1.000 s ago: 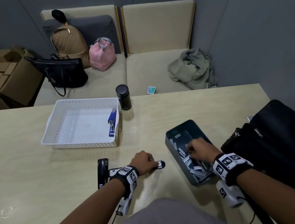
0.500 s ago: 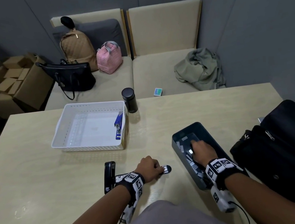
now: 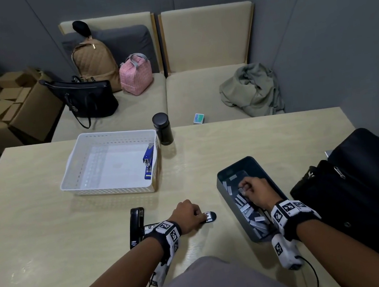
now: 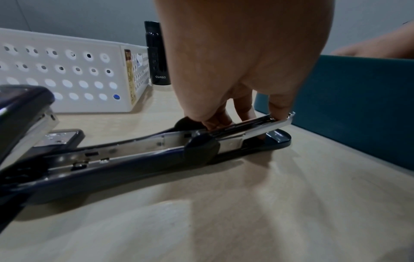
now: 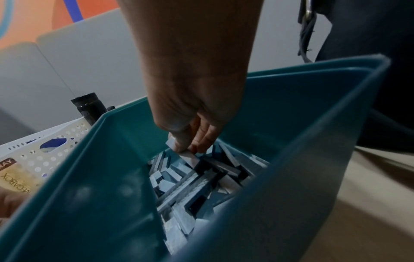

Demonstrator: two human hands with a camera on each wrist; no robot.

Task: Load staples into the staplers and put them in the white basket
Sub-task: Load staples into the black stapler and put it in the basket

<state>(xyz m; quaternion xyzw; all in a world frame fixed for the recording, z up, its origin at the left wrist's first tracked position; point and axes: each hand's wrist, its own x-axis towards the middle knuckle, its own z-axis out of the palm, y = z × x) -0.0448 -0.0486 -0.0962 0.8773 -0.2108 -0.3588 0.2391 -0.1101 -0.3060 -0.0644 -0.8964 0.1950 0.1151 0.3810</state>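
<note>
A black stapler (image 3: 136, 226) lies opened flat on the table near the front edge, its lid (image 4: 20, 109) swung back to the left. My left hand (image 3: 188, 214) grips the front end of its metal magazine (image 4: 253, 125) with curled fingers. To the right stands a teal bin (image 3: 221, 187) holding several staple strips (image 5: 201, 180). My right hand (image 3: 250, 188) is inside it and pinches one staple strip (image 5: 190, 156) between thumb and fingers. The white basket (image 3: 109, 133) sits at the far left with a blue stapler (image 3: 149, 160) along its right wall.
A black flask (image 3: 162, 129) stands just right of the basket. A black bag (image 3: 365, 191) fills the table's right side beside the bin. Beyond the table is a beige sofa (image 3: 200, 88) with bags and a jacket; cardboard boxes (image 3: 8, 105) are at far left.
My right hand has moved toward the far end of the bin and now pinches a staple strip. The left hand keeps its hold on the stapler.
</note>
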